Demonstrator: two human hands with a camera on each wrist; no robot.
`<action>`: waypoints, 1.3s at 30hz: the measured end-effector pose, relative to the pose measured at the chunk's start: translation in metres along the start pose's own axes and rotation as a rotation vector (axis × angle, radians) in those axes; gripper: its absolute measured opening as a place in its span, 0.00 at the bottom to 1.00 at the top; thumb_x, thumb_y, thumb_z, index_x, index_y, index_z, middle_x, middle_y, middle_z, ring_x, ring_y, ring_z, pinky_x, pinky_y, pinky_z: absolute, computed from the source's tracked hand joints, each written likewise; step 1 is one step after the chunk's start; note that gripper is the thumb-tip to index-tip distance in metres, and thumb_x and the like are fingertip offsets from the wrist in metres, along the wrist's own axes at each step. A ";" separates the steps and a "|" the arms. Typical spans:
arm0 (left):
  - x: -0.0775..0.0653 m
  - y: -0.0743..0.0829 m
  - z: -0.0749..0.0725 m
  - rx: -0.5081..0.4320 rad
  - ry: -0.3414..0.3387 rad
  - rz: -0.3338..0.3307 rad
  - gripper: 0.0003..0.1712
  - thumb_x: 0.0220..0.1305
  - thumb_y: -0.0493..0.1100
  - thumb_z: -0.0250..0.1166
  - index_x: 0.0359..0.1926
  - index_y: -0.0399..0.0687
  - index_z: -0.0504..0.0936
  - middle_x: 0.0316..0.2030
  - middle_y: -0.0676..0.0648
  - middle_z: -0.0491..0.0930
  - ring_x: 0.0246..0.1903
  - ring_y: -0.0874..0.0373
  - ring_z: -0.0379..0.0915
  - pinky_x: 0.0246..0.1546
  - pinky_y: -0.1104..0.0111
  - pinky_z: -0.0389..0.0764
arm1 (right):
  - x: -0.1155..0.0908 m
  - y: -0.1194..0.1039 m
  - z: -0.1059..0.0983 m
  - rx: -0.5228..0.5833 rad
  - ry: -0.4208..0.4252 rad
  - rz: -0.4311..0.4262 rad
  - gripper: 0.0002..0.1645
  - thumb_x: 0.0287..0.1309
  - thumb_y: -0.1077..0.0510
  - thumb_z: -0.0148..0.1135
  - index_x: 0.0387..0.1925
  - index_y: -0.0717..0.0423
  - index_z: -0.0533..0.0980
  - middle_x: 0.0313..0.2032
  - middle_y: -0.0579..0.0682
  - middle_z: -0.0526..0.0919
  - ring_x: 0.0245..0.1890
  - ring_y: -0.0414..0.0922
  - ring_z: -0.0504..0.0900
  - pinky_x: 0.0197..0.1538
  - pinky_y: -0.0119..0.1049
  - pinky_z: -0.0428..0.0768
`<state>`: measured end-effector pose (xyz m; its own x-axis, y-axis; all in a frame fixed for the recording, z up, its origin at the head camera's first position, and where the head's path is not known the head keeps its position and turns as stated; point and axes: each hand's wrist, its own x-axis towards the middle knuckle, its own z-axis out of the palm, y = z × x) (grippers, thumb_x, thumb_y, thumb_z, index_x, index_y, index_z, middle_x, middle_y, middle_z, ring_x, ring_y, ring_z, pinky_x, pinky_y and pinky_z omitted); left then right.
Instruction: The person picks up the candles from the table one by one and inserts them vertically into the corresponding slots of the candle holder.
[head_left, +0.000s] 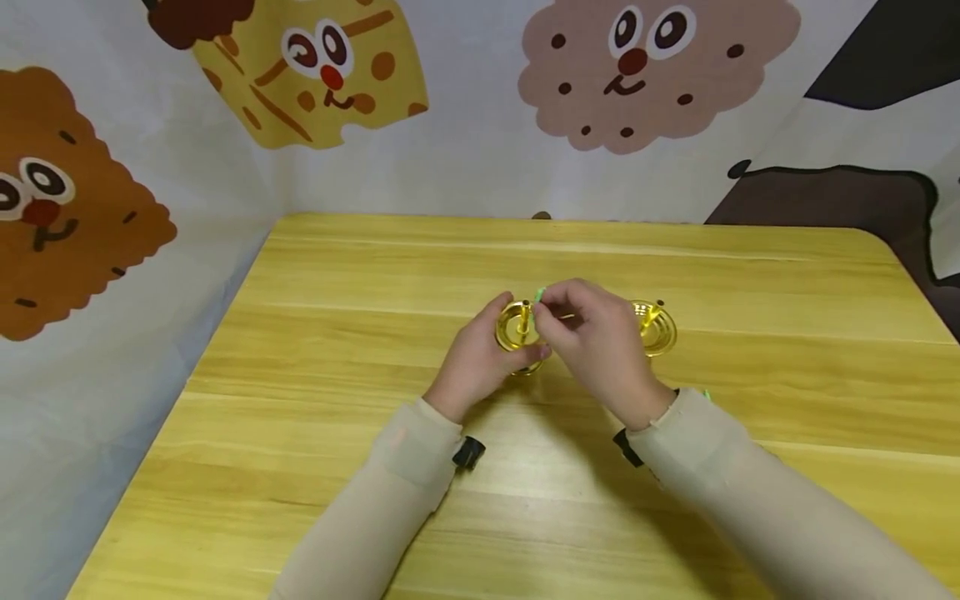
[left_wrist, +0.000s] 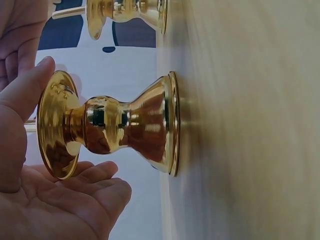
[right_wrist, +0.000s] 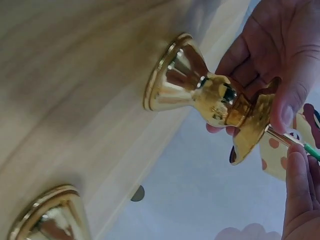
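Observation:
A shiny gold candle holder (head_left: pixel 505 331) with a flared base and a dish-like top stands on the table. My left hand (head_left: pixel 476 358) holds it by the dish, thumb and fingers at opposite sides of the rim. From the dish's middle rises a narrow gold tube (right_wrist: pixel 278 135). Above that dish, my right hand (head_left: pixel 596 346) pinches a thin green stick (right_wrist: pixel 312 151) between thumb and fingertips. The stick's end lies close to the tube's open top; most of it is hidden by the fingers.
A second gold candle holder (head_left: pixel 663 336) stands just right of my right hand, partly covered by it. A small green tip (head_left: pixel 707 394) shows beside the right sleeve. The wooden table (head_left: pixel 337 333) ends at a cartoon-printed cloth (head_left: pixel 465 179) behind and to the left.

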<state>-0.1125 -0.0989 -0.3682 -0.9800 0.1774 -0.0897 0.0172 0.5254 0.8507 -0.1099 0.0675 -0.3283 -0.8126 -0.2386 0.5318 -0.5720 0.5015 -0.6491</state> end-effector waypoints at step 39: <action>-0.001 0.000 0.000 0.012 -0.007 -0.004 0.56 0.58 0.57 0.75 0.78 0.43 0.55 0.70 0.42 0.67 0.66 0.49 0.68 0.66 0.53 0.69 | 0.010 0.003 0.009 -0.043 -0.013 0.033 0.02 0.58 0.67 0.67 0.34 0.61 0.84 0.33 0.51 0.87 0.33 0.43 0.87 0.36 0.38 0.86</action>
<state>-0.1116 -0.0986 -0.3684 -0.9787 0.1813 -0.0967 0.0158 0.5356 0.8443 -0.1208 0.0594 -0.3301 -0.8327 -0.2320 0.5027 -0.5394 0.5449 -0.6420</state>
